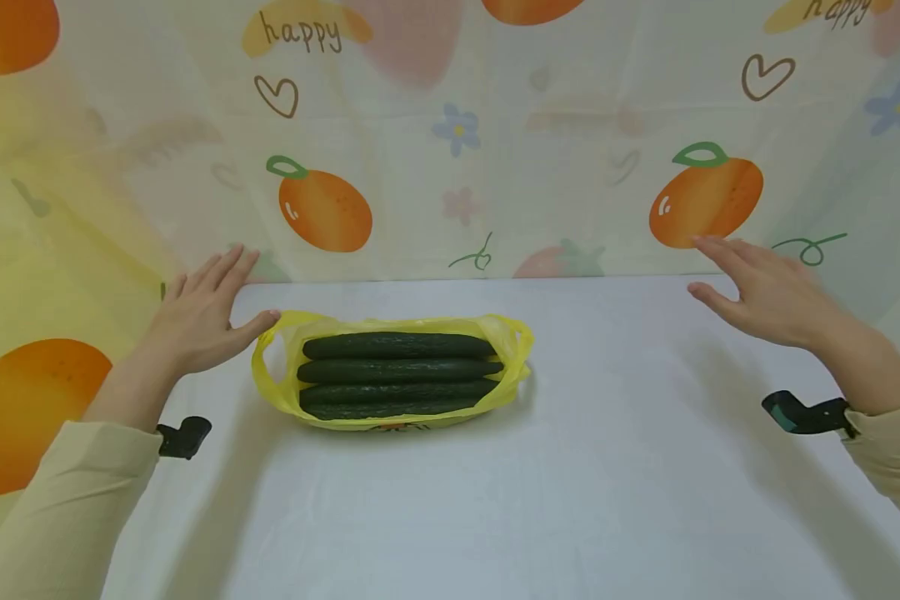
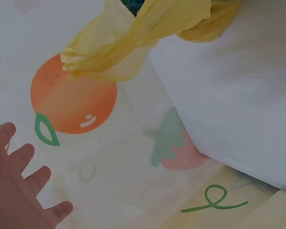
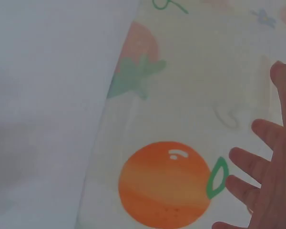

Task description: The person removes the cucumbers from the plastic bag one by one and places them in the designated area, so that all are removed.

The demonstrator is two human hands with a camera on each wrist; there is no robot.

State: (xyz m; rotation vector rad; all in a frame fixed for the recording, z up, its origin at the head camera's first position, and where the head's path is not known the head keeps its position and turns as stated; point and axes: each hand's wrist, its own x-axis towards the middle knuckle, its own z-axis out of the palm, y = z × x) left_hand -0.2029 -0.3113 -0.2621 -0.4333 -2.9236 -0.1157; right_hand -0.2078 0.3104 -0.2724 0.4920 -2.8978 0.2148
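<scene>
A yellow plastic bag lies on the white table, its mouth facing up and its handles spread to the left and right. Several dark green cucumbers lie side by side inside it. My left hand hovers at the bag's left end, fingers spread, and holds nothing; in the head view its thumb tip overlaps the left handle, and whether they touch I cannot tell. Over the right part of the table, well apart from the bag, my right hand is raised with extended fingers and nothing in it.
The white table reaches back to a patterned curtain printed with oranges, hearts and flowers. The curtain also hangs along the left and right sides. Each wrist carries a small black camera mount near the sleeve cuff.
</scene>
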